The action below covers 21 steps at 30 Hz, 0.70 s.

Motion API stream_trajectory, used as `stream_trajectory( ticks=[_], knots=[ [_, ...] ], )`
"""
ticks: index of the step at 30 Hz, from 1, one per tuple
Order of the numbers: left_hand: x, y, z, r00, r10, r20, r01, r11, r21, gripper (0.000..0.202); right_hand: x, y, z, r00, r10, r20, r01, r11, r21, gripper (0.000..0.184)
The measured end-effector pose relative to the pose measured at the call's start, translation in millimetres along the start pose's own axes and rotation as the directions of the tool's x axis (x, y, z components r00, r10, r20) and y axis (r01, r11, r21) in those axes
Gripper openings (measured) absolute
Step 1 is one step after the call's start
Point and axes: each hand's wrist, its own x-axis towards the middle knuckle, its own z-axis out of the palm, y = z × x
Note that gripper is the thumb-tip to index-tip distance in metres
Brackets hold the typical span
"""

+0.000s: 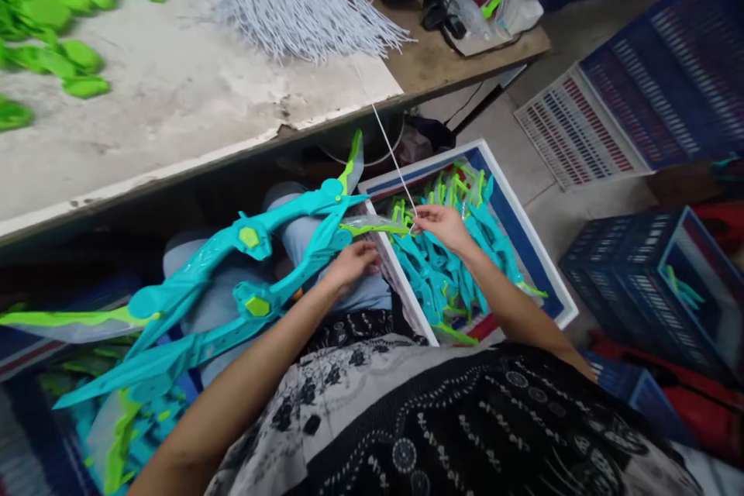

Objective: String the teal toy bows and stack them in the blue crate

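Note:
My right hand (442, 227) pinches a white cord (388, 141) by the green tip of a toy bow, over the crate. The cord stretches up, taut, to a bundle of white cords (291, 0) on the table. My left hand (353, 265) is beside the same end of that bow, fingers loosely bent and apart, with nothing visible in them. Two turquoise toy bows lie across my lap: the upper bow (201, 267) and the lower bow (218, 335). Each has a green hexagonal piece at its middle and clear blades edged in green at its ends.
A white-rimmed crate (526, 260) at my right holds several turquoise and green bows. More such parts (154, 426) lie at lower left. Green pieces (46, 12) are heaped on the table (174, 108). Stacked blue crates (616, 279) stand on the floor to the right.

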Motion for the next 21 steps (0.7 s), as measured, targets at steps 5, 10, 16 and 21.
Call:
stream_trajectory(
  ticks=[5,10,16,21],
  knots=[
    [40,-2,24.1,0.997,-0.063,-0.035,0.056,0.985,-0.163,0.028,-34,50,15,0.960,0.014,-0.279,0.002,0.998,0.057,0.025],
    [62,-11,37.0,0.997,-0.073,0.004,0.072,0.980,-0.187,0.019,-34,72,25,0.909,-0.029,-0.415,0.047,0.998,0.035,0.025],
    [69,-15,43.5,0.992,-0.077,0.097,0.096,0.973,-0.210,0.010,-34,87,29,0.884,-0.126,-0.451,0.111,0.992,-0.060,0.024],
    [70,-16,43.6,0.986,-0.086,0.143,0.114,0.973,-0.203,0.009,-37,87,27,0.861,-0.299,-0.412,0.176,0.934,-0.310,0.022]
  ],
)
